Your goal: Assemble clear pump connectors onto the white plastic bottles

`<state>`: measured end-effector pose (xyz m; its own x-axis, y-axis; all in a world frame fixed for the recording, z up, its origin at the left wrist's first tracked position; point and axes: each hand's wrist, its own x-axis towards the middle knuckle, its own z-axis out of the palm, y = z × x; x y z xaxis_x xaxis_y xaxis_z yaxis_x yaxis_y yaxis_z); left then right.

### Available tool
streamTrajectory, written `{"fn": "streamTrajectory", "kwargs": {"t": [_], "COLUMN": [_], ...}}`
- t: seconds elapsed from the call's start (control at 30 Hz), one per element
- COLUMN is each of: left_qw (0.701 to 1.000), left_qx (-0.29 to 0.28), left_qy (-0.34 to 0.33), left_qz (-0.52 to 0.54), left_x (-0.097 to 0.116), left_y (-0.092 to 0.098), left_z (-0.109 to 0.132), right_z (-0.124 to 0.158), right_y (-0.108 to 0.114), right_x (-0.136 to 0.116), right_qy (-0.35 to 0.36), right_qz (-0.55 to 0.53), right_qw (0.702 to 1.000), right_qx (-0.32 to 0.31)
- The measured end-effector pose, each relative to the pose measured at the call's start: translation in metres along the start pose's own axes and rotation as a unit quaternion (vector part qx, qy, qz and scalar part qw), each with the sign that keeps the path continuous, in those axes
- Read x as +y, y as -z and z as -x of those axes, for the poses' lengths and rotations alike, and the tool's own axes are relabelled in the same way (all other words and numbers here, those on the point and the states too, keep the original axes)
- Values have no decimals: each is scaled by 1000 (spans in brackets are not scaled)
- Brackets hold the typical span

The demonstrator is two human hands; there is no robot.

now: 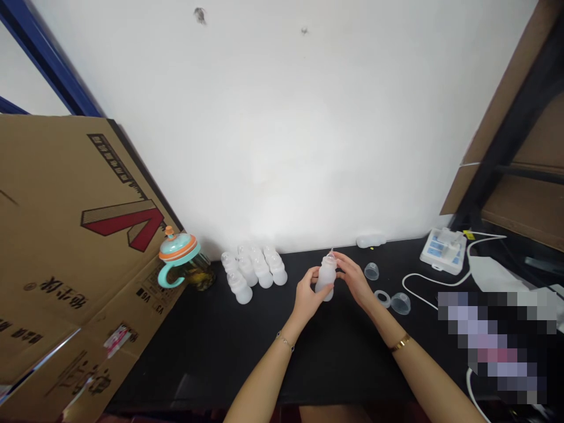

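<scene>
A small translucent white bottle stands upright above the black table, held between both hands. My left hand wraps its lower body from the left. My right hand grips it from the right, fingertips up at the nipple-shaped top. A thin bracelet sits on each wrist. To the left, a group of several similar white bottles stands near the wall. A clear cap, a ring and another clear cap lie just right of my right hand.
A large cardboard box leans at the left, with a teal-handled cup with an orange lid beside it. One bottle lies on its side by the wall. A white device with a white cable sits at the right.
</scene>
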<state>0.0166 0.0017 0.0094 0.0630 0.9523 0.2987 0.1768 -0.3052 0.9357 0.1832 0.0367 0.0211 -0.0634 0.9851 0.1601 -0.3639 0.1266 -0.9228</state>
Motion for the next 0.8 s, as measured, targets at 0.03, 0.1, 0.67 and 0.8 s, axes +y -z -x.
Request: {"fn": "streamTrajectory", "kwargs": {"t": [0.03,0.1,0.67,0.8], "left_qw": [1000,1000,1000,1000], "left_qx": [1,1,-1,-5], "left_qy": [-1,-3,-19,-18], "left_qz": [2,6,11,19], "left_x": [0,0,3,4], "left_y": [0,0,0,0], "left_z": [0,0,1,1], "right_z": [0,1,3,3], "right_y": [0,0,-2,-3], "right_x": [0,0,0,0], "right_qy": [0,4,9,4], "right_qz": [-1,3,30,26], "right_qw": [1000,1000,999,999], "right_qx": [-5,-14,-35,-47]}}
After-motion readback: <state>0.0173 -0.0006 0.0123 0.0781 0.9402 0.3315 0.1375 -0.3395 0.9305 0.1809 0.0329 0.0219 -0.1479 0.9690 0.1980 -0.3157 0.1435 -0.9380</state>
